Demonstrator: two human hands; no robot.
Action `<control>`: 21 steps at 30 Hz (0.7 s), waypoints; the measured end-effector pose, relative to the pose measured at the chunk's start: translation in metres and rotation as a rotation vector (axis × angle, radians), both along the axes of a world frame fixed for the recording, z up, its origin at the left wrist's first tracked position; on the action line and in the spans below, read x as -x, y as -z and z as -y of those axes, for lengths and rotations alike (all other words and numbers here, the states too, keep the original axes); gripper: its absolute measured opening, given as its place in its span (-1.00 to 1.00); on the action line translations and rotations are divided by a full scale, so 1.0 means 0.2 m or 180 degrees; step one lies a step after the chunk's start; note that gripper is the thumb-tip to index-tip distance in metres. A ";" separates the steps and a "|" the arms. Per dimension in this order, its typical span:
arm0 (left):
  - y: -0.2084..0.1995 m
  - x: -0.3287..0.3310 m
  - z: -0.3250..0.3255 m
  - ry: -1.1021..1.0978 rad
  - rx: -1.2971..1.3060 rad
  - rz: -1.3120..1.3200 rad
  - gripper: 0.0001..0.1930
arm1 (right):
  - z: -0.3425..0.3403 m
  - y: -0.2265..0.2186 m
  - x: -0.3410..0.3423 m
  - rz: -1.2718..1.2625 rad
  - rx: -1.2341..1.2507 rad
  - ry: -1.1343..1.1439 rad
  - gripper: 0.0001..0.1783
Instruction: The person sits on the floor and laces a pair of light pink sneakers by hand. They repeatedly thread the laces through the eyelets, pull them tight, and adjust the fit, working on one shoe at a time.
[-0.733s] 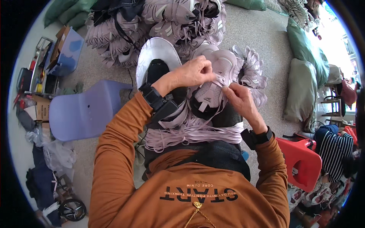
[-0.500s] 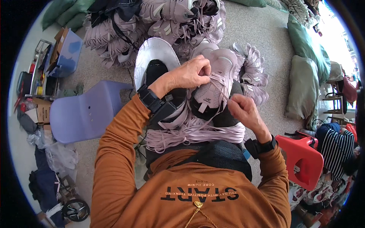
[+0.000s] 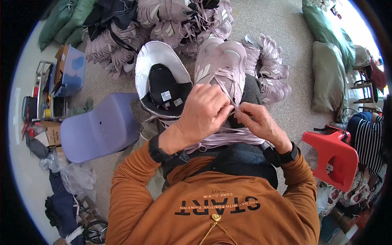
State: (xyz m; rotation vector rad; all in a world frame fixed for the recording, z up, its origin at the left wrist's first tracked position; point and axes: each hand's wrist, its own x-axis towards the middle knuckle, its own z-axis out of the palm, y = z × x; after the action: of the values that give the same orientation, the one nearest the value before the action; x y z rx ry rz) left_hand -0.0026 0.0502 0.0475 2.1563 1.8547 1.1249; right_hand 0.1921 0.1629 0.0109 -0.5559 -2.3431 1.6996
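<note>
On my lap rests a pale pink sneaker upper (image 3: 232,61), its toe pointing away from me and its front partly laced. My left hand (image 3: 207,108) is closed over its near end, the fingers pinching a thin pink shoelace. Close to it, just to the right, my right hand (image 3: 261,122) pinches the shoelace (image 3: 229,98) too, thumb against fingers. My hands hide the upper's tongue and opening. Across my lap lies a bundle of pink laces (image 3: 232,139). Left of the upper sits a white-brimmed hat (image 3: 143,61) with a black lining and small white labels.
A heap of pink shoe uppers (image 3: 171,30) lies ahead, and a smaller row (image 3: 274,61) stands right of my lap. A purple chair (image 3: 98,126) is at left, a red stool (image 3: 335,159) at right. Sacks (image 3: 328,77) lie far right. A person in stripes (image 3: 365,139) is beyond the stool.
My left hand has come down from the laced part toward my body, close to my right hand. The hat's labels, covered before by my left arm, now show. The whole view has shifted slightly.
</note>
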 end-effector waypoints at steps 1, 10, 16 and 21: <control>0.00 -0.01 -0.01 -0.0043 -0.0043 0.0008 -0.86 | 0.01 0.00 -0.01 -0.0068 -0.0051 0.0033 -0.84; 0.08 -0.06 -0.07 -0.0399 0.0495 -0.1130 -0.68 | 0.16 0.22 0.08 -0.0042 -0.0776 -0.1305 -0.80; 0.19 -0.14 -0.07 -0.0679 0.0580 -0.1092 -0.67 | 0.21 0.26 0.10 -0.0380 -0.0974 -0.1140 -0.81; 0.19 -0.15 -0.03 -0.0710 0.0559 -0.1018 -0.72 | 0.18 0.30 0.09 -0.0436 -0.0865 -0.1146 -0.82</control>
State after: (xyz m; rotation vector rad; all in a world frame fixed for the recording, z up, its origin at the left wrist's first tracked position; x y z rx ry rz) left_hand 0.0271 0.0559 0.0097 2.1724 2.2772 0.6398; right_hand 0.1738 0.1275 -0.0485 0.0320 -2.6269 1.4482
